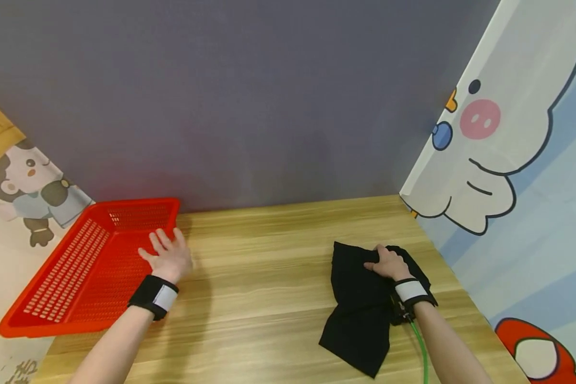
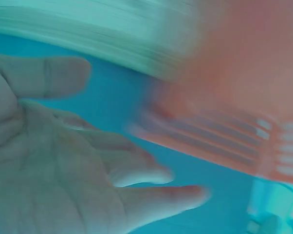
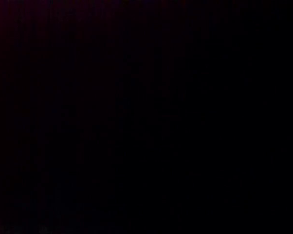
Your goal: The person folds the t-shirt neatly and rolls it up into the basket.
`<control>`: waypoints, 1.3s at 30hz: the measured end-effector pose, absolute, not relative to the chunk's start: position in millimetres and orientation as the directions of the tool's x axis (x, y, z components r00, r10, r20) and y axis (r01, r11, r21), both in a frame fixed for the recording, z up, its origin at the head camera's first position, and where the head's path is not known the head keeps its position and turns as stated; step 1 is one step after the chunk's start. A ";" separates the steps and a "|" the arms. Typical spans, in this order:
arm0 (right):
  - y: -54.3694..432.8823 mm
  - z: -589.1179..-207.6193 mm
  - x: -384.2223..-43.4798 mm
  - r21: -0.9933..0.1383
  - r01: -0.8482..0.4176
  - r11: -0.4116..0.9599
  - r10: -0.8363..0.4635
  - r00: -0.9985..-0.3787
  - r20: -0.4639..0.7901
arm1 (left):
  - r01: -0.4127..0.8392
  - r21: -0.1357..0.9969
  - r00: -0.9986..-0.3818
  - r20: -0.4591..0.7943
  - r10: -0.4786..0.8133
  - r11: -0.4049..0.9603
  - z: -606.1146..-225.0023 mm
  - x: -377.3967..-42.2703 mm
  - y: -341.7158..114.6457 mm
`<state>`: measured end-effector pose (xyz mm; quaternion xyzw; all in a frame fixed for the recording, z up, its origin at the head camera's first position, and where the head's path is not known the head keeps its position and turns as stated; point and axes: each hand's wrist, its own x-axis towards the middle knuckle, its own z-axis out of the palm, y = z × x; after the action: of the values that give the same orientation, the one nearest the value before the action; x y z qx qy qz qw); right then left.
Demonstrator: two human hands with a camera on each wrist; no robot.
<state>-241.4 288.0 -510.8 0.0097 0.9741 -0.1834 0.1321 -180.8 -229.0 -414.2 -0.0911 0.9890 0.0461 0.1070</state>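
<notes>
Nearest us, a green cable (image 1: pixel 420 349) is running in beside the right forearm and reaching the right wristband (image 1: pixel 410 289). Just left of it the black cloth (image 1: pixel 360 293) is lying crumpled on the right side of the table (image 1: pixel 259 298), its long axis running near to far, one flap pointing nearward and a touch left. The right hand (image 1: pixel 391 265) is pressing down on the cloth's far part, so the bulk of the fabric is spreading left and near of the fingers, with a smaller fold showing to the right of the wrist. The thumb is sticking out leftward; whether it's pinching fabric I cannot tell, as the right wrist view is showing nothing but darkness.

Over on the left, the left hand (image 1: pixel 169 260), banded at the wrist (image 1: pixel 153 297), is hovering by the right rim of the red basket (image 1: pixel 120 256), fingers spread wide and holding nothing. The left wrist view is showing a gap between fingertips and basket. That basket is stretching from near left to far right, well apart from the cloth.

Farther back, a grey panel (image 1: pixel 269 106) is rising behind the table, cartoon figures flanking it left (image 1: pixel 33 176) and right (image 1: pixel 523 133).
</notes>
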 end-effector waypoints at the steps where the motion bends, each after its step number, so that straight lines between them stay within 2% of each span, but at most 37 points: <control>1: 286.5 -511.0 -241.7 -0.363 0.061 0.930 -0.034 -0.968 -0.250 | -0.129 0.062 -0.971 -0.212 -0.113 0.990 -415.0 -178.9 -217.6; 2: 284.2 -511.0 -242.0 -0.372 0.053 0.927 -0.040 -0.971 -0.237 | -0.072 0.071 -0.976 -0.211 -0.055 0.995 -415.5 -176.7 -205.0; 5: 273.7 -509.7 -242.5 -0.409 0.016 0.913 -0.066 -0.980 -0.187 | 0.082 0.197 -0.963 -0.235 0.129 0.977 -422.5 -171.5 -164.5; 10: 246.0 -506.3 -239.4 -0.488 -0.044 0.872 -0.111 -0.988 -0.110 | 0.243 0.415 -0.876 -0.295 0.382 0.877 -451.4 -159.8 -102.8; 12: 233.8 -503.8 -238.4 -0.533 -0.048 0.844 -0.115 -0.989 -0.092 | 0.261 0.459 -0.838 -0.329 0.435 0.849 -463.8 -154.0 -84.1; 14: 222.1 -499.7 -237.7 -0.632 -0.005 0.775 -0.098 -0.989 -0.112 | 0.272 0.485 -0.813 -0.346 0.468 0.831 -475.3 -149.1 -70.7; 16: 212.7 -496.1 -237.9 -0.743 0.058 0.666 -0.082 -0.985 -0.150 | 0.268 0.496 -0.812 -0.345 0.471 0.826 -485.2 -145.2 -61.3; 18: 205.8 -492.7 -238.1 -0.847 0.135 0.514 -0.068 -0.978 -0.197 | 0.295 0.516 -0.834 -0.273 0.481 0.804 -494.9 -144.6 -57.1; 20: 202.5 -491.5 -238.8 -0.905 0.165 0.393 -0.072 -0.975 -0.209 | 0.322 0.534 -0.865 -0.171 0.472 0.782 -503.0 -146.7 -57.8; 23: 203.3 -491.9 -240.8 -0.947 0.151 0.284 -0.129 -0.973 -0.194 | 0.336 0.571 -0.894 -0.058 0.445 0.749 -508.5 -154.4 -67.9; 26: 209.1 -491.4 -241.9 -0.959 0.112 0.260 -0.190 -0.968 -0.165 | 0.278 0.609 -0.924 -0.042 0.380 0.743 -506.3 -165.3 -85.8; 31: 219.2 -488.5 -242.1 -0.971 0.059 0.233 -0.185 -0.977 -0.104 | 0.162 0.630 -0.978 0.002 0.208 0.759 -497.5 -187.9 -124.0; 34: 223.3 -488.6 -242.3 -0.957 -0.018 0.290 -0.165 -0.986 -0.032 | 0.093 0.627 -0.995 0.034 0.093 0.773 -489.5 -199.2 -148.5; 36: 224.7 -489.7 -241.8 -0.917 -0.059 0.394 -0.172 -0.985 -0.010 | 0.045 0.633 -0.999 0.038 0.027 0.773 -483.9 -204.3 -163.7; 39: 224.4 -493.1 -238.5 -0.833 -0.048 0.552 -0.232 -0.968 -0.098 | -0.008 0.635 -0.999 0.032 -0.037 0.772 -478.5 -208.7 -181.2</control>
<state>-238.5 224.4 -493.1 -0.0801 0.8753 -0.4666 0.0988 -208.7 -181.2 -478.5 -0.0119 0.9412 0.3371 -0.0213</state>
